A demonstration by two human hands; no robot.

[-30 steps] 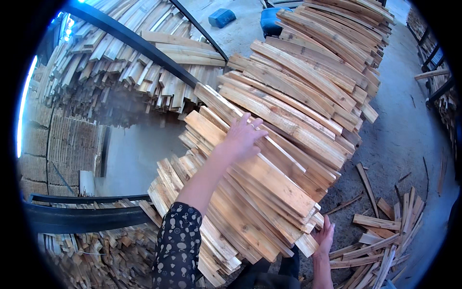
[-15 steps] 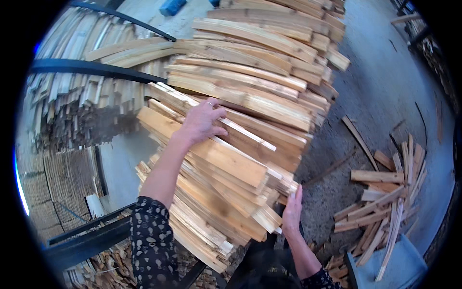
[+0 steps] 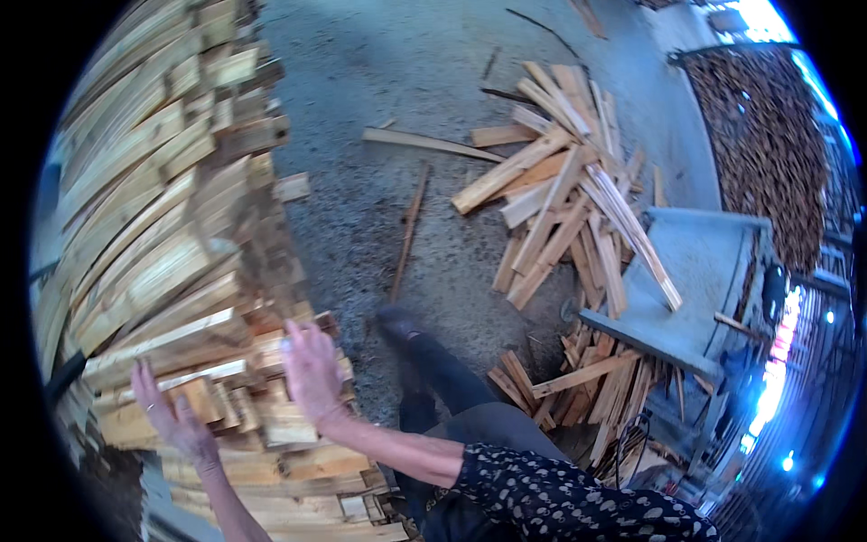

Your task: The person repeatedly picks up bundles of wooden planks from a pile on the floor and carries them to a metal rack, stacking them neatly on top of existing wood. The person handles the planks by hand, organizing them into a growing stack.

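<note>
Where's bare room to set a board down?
Best: grey concrete floor between the stack of pale wooden boards and the loose heap of wooden strips, beyond the narrow pale board. Smaller: the blue-grey tabletop, right of the strip overhanging it. Crowded: the stack around the left hand and right hand; the heap.

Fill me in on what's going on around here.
A person has both bare hands at a long stack of planks. The left hand is at the near boards, fingers extended; the right hand is over the plank ends, slightly blurred, so firm contact is hard to tell. Neither hand clearly grips a board. To the right, a loose heap of wood pieces lies on the floor, beside a blue-grey metal stand.
</note>
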